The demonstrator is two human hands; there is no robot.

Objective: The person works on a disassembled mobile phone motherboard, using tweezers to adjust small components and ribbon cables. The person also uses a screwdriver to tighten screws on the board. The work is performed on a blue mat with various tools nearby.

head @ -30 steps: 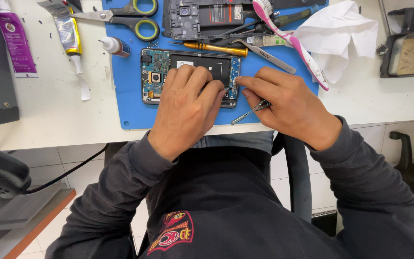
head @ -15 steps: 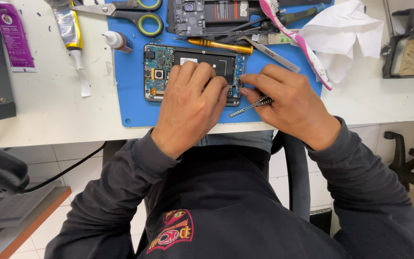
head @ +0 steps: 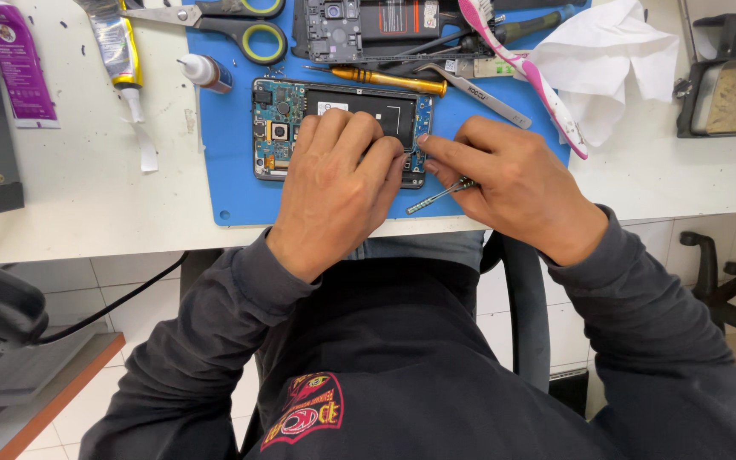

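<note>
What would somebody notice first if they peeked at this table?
Probably the opened phone with its green circuit board showing, lying on the bright blue mat in the middle. The left hand presses down on it while the right hand holds thin metal tweezers at its lower right corner. Scissors with yellow-ringed handles lie at the mat's top edge.

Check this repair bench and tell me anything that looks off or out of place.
One oddity: a pink toothbrush lies among the repair tools on the blue mat, beside crumpled white tissue. The opened phone sits square under the left hand; the right hand grips tweezers. Nothing is spilled.
</note>
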